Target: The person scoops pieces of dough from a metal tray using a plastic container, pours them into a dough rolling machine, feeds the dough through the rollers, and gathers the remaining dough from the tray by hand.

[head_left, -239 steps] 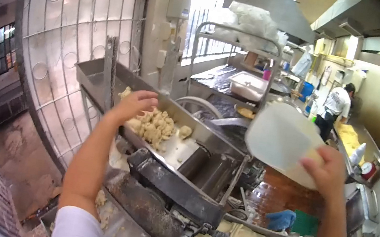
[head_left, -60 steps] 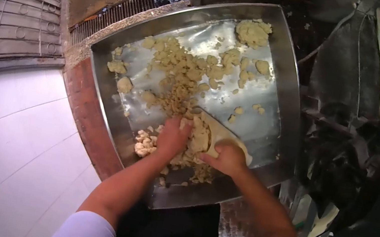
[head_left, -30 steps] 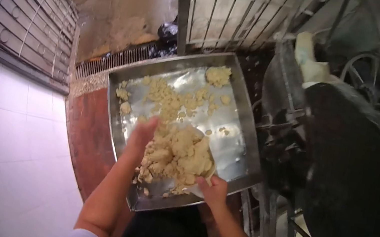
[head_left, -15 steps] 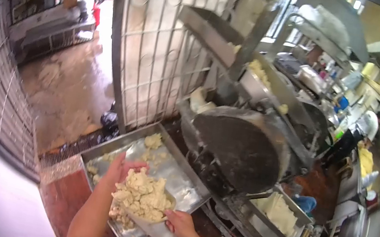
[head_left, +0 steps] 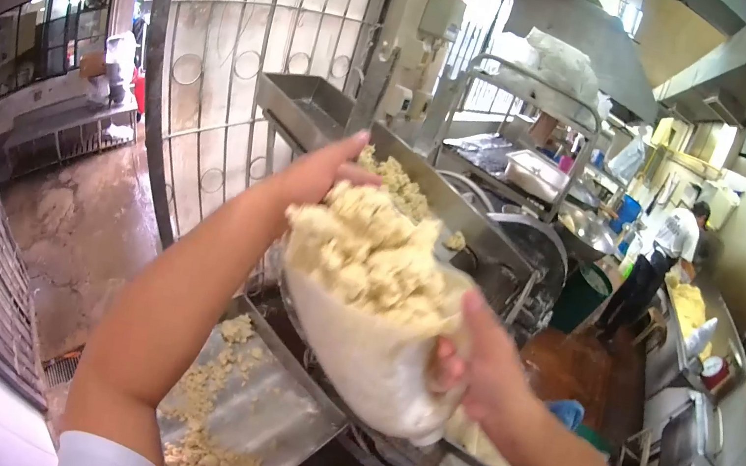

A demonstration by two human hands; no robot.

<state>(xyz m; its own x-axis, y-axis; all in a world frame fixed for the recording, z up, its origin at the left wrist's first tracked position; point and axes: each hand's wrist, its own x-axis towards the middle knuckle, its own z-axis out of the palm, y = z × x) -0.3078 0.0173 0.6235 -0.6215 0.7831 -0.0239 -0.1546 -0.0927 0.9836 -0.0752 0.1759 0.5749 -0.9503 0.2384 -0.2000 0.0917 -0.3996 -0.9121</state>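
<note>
A whitish plastic scoop, heaped with crumbly pale dough, is raised in front of the machine. My right hand grips its right end, fingers wrapped round the edge. At the far left end of the heap is my left hand, fingers apart, beside the dough; its palm side is partly hidden. Behind the scoop, the machine's metal trough contains more dough crumbs. Below on the left, a metal tray has scattered dough pieces on it.
A barred gate stands behind the trough on the left. A wheeled rack is beyond it. Farther right, a person in a white shirt stands at a counter with yellow dough. A blue cloth item lies low at right.
The view has turned from the low tray up to the machine. The scoop, dug into the dough earlier, has been lifted full from the tray up beside the trough, with both hands.
</note>
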